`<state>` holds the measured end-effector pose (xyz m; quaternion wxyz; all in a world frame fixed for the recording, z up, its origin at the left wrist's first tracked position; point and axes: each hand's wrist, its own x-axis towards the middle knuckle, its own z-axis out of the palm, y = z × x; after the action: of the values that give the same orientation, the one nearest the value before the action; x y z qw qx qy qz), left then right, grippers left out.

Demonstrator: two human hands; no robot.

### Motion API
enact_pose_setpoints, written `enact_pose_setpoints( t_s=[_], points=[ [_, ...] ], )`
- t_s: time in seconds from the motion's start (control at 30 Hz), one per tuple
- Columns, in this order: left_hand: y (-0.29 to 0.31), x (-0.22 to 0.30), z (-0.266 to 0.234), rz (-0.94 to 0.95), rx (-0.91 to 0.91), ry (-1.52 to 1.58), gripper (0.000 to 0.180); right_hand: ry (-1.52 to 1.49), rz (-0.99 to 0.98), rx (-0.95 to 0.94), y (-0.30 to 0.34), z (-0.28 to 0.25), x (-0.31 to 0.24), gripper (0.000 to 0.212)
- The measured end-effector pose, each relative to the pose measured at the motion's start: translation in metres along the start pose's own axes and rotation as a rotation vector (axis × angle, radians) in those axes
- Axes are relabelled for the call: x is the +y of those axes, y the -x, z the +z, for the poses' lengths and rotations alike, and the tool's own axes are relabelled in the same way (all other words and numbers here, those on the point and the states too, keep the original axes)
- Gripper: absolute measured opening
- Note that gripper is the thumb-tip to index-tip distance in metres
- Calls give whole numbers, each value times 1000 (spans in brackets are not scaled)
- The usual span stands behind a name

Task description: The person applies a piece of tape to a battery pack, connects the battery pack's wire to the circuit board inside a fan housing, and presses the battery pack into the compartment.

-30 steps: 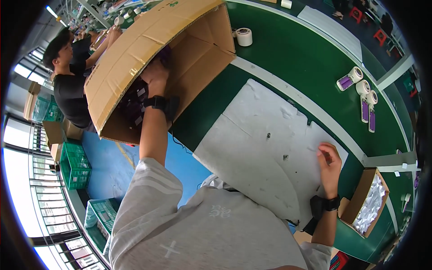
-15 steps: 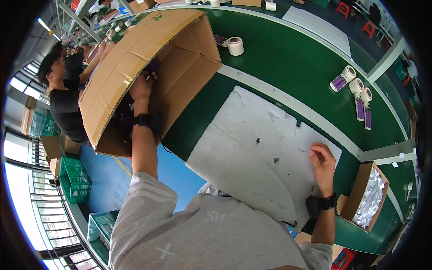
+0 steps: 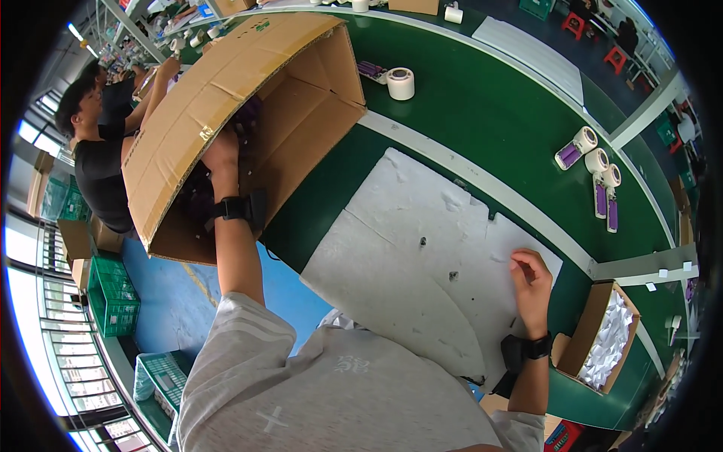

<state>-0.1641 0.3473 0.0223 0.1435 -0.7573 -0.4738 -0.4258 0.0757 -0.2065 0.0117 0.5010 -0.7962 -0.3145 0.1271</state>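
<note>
My left hand [image 3: 221,154] reaches into a large cardboard box [image 3: 316,105] that lies on its side at the left. Its fingers are hidden by the box's flap and shadow, next to dark purple parts [image 3: 247,117] inside. Whether it holds anything does not show. Above the right part of a worn white foam sheet [image 3: 399,241] hovers my right hand [image 3: 532,277], its fingers loosely bent and apart, with nothing seen in them. Both wrists wear black straps.
White round-headed devices with purple handles [image 3: 600,181] lie at the right of the green table [image 3: 482,98]; another white-headed device [image 3: 401,83] is beyond the big box. A small carton [image 3: 602,343] holds crumpled silvery pieces. A person in black [image 3: 98,173] works at the left.
My left hand has gone deeper into the box, and its fingers have passed out of sight. The whole view has shifted slightly. My right hand stays over the foam sheet.
</note>
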Motion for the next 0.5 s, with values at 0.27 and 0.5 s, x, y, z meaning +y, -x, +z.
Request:
enact_pose_setpoints(
  t_s=[0.27, 0.5],
  points=[
    [90, 179, -98, -250, -554, 1305, 15, -34, 21, -127, 1, 1, -15, 10],
    [171, 306, -162, 133, -1458, 1809, 31, -346, 56, -152, 14, 31, -25, 29]
  ],
)
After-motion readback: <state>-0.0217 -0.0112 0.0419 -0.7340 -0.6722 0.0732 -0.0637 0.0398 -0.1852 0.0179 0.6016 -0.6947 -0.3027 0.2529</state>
